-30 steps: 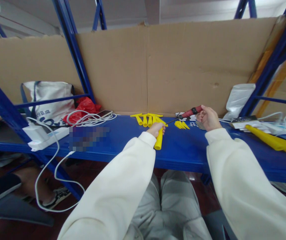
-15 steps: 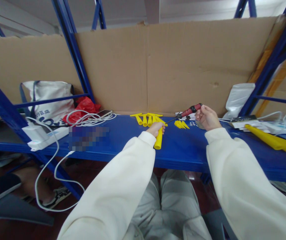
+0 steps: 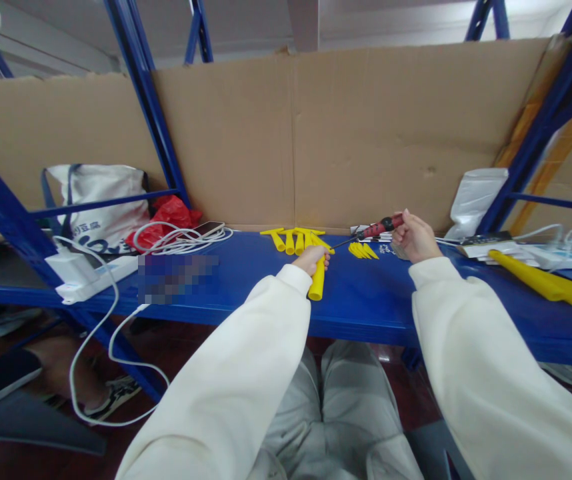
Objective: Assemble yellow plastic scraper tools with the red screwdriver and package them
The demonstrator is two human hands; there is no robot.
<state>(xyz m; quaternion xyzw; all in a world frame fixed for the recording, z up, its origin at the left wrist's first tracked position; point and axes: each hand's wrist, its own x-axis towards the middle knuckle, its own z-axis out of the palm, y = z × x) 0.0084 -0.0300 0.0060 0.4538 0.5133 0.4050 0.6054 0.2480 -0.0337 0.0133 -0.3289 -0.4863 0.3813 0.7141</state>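
My left hand (image 3: 312, 259) is closed round a yellow tubular piece (image 3: 317, 283), whose open-looking end points toward me over the blue shelf. A screwdriver (image 3: 377, 229) with a red and black handle is pinched at its handle end by my right hand (image 3: 413, 237). Its thin shaft slopes down left to the far end of the yellow piece, where my left fingers hide the contact. Behind my left hand lie several similar yellow T-shaped pieces (image 3: 289, 243). Several flat yellow pieces (image 3: 363, 251) lie in a fan under the screwdriver. Small metal bits (image 3: 389, 249) rest near my right hand.
The blue shelf (image 3: 246, 293) is backed by cardboard (image 3: 366, 133). At left are a cloth bag (image 3: 101, 200), a red plastic bag (image 3: 173, 212), white cables (image 3: 186, 240) and a power strip (image 3: 91, 280). A yellow sheet (image 3: 546, 277) lies right. Part of another person shows at far left.
The screwdriver's handle end has dipped slightly, and my right fingers have shifted a little on it. My left hand holds the yellow piece as before.
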